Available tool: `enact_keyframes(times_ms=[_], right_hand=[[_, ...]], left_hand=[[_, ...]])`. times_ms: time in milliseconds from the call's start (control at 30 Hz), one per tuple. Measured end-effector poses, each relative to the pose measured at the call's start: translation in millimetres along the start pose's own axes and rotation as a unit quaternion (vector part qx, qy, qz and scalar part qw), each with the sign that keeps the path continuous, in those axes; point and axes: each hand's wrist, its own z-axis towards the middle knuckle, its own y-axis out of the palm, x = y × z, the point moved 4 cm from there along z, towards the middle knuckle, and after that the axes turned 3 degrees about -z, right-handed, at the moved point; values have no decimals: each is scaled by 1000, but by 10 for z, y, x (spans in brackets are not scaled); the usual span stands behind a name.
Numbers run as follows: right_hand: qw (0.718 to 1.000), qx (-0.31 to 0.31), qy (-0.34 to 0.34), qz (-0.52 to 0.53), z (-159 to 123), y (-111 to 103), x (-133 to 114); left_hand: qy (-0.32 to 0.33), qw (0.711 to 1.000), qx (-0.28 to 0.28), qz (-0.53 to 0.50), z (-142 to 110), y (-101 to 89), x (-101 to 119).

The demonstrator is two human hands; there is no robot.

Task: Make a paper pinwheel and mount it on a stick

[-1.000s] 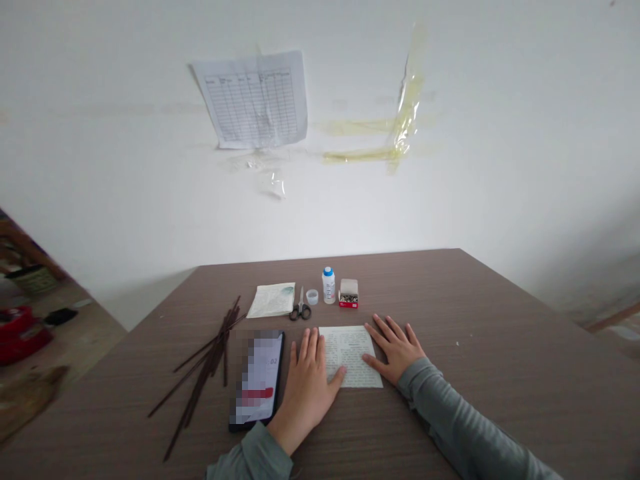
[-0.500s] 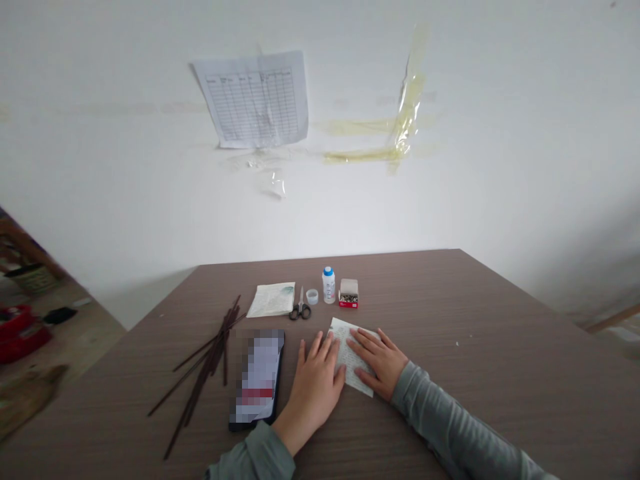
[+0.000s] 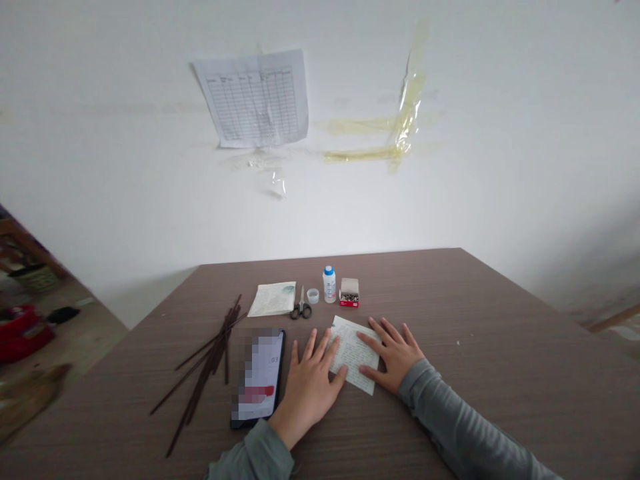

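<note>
A small sheet of paper point(image 3: 353, 357) covered in writing lies at a slant on the brown table. My left hand point(image 3: 313, 380) rests flat with fingers spread, its index finger and thumb at the paper's left edge. On the other side, my right hand point(image 3: 397, 357) is spread too, with thumb and index finger over the right edge. Neither hand grips anything. Left of my left hand lies a phone point(image 3: 260, 380), its screen partly blurred out. Beyond the paper stand a white bottle point(image 3: 329, 288) with a blue cap and a small red box point(image 3: 349, 295) with its lid up, holding small metallic pieces.
Black-handled scissors point(image 3: 301, 308), a small clear round container point(image 3: 313, 296) and a stack of paper point(image 3: 273, 299) lie toward the back. Several thin dark sticks point(image 3: 213, 360) cross each other at the left. Behind the table point(image 3: 500, 373) rises a white wall with a taped printed sheet point(image 3: 255, 100).
My hands have moved apart, the right one sliding right and the left one slightly left. More of the written paper shows between them.
</note>
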Motion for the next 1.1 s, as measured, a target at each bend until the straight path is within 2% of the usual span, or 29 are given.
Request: enact_keyframes(times_ms=[133, 300, 567, 700, 800, 867, 967, 1100], right_hand=[[1000, -8, 7, -2, -16, -106, 111], [998, -30, 53, -19, -47, -197, 177], [999, -21, 42, -1, -78, -165, 188], [999, -12, -11, 41, 12, -58, 172], [993, -5, -86, 85, 86, 65, 52], [989, -23, -111, 94, 106, 167, -39], [992, -19, -98, 79, 98, 262, -105], [995, -7, -82, 55, 74, 257, -62]], left_hand=[[-11, 999, 13, -28, 6, 4, -39], [-21, 998, 35, -56, 18, 52, -130], [-10, 994, 103, -30, 55, 146, -230], [7, 995, 90, -33, 69, 146, -112], [30, 997, 57, -30, 64, 141, -1], [32, 999, 30, -23, 53, 134, 38], [27, 1000, 5, -14, 31, 99, 41], [32, 999, -8, -4, 12, 38, 13]])
